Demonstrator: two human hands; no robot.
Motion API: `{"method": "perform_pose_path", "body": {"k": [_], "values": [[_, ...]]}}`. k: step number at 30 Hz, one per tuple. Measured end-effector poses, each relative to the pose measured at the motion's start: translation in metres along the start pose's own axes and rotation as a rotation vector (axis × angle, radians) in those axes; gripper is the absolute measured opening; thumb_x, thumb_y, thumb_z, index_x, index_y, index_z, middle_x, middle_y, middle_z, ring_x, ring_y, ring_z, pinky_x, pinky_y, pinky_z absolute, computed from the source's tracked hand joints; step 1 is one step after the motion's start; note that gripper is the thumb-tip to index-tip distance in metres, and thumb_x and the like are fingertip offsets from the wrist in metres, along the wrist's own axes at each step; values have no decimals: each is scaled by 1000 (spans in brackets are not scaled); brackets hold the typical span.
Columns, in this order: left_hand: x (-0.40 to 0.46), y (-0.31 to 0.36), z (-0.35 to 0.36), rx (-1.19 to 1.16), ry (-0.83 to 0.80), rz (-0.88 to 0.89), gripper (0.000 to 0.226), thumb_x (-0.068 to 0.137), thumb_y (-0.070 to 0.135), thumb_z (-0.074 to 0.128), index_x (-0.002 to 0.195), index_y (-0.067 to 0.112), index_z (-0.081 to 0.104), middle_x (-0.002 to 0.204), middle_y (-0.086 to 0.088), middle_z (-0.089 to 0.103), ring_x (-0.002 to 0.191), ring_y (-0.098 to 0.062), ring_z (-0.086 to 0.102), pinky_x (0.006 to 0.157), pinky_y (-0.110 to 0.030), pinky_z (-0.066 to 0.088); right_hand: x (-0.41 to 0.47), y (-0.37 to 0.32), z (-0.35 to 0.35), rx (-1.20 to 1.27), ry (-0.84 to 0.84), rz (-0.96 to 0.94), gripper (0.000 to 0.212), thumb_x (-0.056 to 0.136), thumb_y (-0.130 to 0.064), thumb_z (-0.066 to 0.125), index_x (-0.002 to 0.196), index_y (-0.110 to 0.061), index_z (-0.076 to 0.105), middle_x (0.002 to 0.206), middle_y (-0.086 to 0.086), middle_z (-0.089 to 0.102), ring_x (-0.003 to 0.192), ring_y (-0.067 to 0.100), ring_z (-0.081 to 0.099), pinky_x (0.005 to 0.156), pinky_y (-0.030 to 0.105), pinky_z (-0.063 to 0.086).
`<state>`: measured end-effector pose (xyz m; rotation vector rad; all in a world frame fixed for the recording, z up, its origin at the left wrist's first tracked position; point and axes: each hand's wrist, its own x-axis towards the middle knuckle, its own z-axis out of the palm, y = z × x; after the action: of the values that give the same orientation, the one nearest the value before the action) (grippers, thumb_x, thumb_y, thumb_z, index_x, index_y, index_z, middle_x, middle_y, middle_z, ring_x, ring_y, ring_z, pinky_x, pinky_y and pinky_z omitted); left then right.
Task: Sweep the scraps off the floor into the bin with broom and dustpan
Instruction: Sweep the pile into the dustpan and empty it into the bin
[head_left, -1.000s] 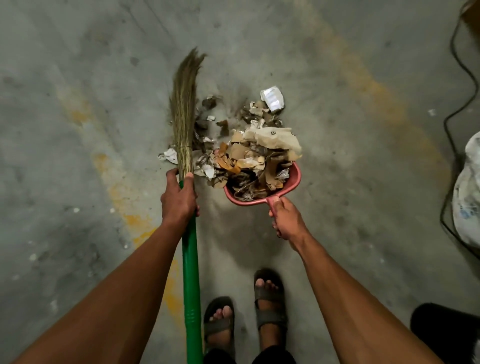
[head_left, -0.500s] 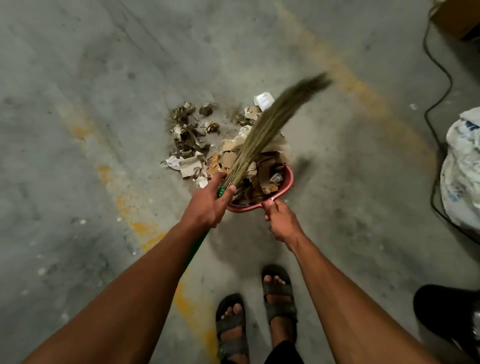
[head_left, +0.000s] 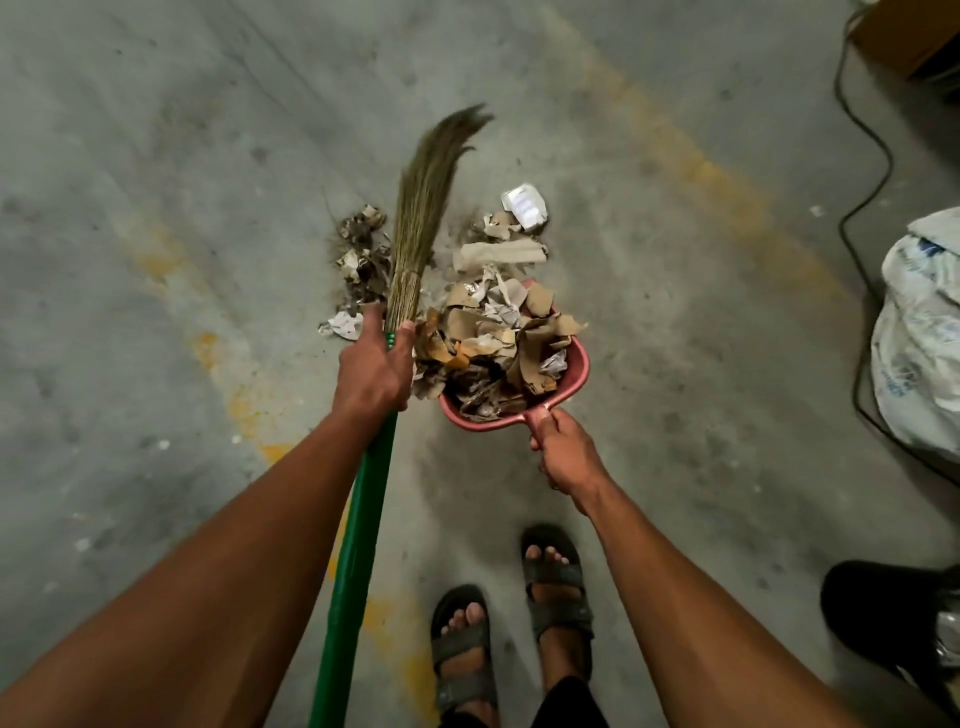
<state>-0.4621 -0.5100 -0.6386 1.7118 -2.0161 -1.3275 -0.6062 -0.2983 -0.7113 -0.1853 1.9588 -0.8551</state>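
My left hand (head_left: 373, 366) grips the green handle of a grass broom (head_left: 422, 208) just below its bristles, which point up and away over the floor. My right hand (head_left: 566, 454) holds the handle of a red dustpan (head_left: 581, 366) heaped with cardboard and paper scraps (head_left: 493, 332). A dark pile of loose scraps (head_left: 361, 260) lies on the floor left of the bristles. More paper pieces and a white packet (head_left: 524, 207) lie just beyond the dustpan's mouth.
A white printed sack (head_left: 919, 338) stands at the right edge with a black cable (head_left: 857, 171) running past it. A cardboard box (head_left: 909, 31) is at the top right, a black object (head_left: 893, 613) at the bottom right. My sandalled feet (head_left: 511, 618) stand below the dustpan.
The broom has swung back from the right, above the dustpan, to the left side between the two scrap piles. The dustpan stays in place.
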Motion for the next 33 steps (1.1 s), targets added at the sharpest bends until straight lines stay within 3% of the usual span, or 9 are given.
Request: {"method": "perform_pose_path", "body": {"k": [5, 13, 22, 29, 33], "values": [[-11, -9, -2, -43, 18, -35, 40, 109, 49, 48, 144, 32, 42, 88, -15, 67, 60, -28, 67, 42, -30, 53, -2, -4, -11, -8, 31, -28, 38, 107, -49, 41, 94, -20, 62, 84, 5, 64, 63, 19, 52, 56, 34, 37], [-29, -23, -8, -109, 129, -199, 32, 109, 49, 46, 134, 31, 44, 93, -16, 67, 59, -30, 69, 41, -29, 52, -12, 0, -45, 119, 128, -26, 36, 111, -46, 37, 101, -22, 62, 89, 5, 64, 57, 16, 50, 46, 28, 38], [-73, -29, 41, -56, -34, -222, 33, 108, 48, 47, 136, 29, 45, 94, -15, 68, 58, -29, 68, 44, -31, 54, -37, 29, -102, 243, 235, -57, 30, 110, -45, 38, 101, -29, 63, 82, 1, 62, 52, 16, 48, 46, 26, 37], [-135, -11, 118, -42, -187, -109, 36, 108, 49, 47, 138, 30, 44, 93, -17, 69, 61, -32, 69, 43, -31, 54, -77, 93, -168, 285, 351, -43, 30, 109, -44, 39, 91, -31, 61, 79, 2, 62, 49, 17, 48, 45, 26, 38], [-179, 9, 167, -71, -296, -70, 33, 108, 49, 48, 136, 31, 46, 93, -17, 68, 60, -25, 64, 47, -32, 54, -110, 146, -212, 312, 416, -24, 31, 108, -44, 40, 91, -29, 61, 79, 3, 63, 48, 17, 48, 44, 26, 38]]}}
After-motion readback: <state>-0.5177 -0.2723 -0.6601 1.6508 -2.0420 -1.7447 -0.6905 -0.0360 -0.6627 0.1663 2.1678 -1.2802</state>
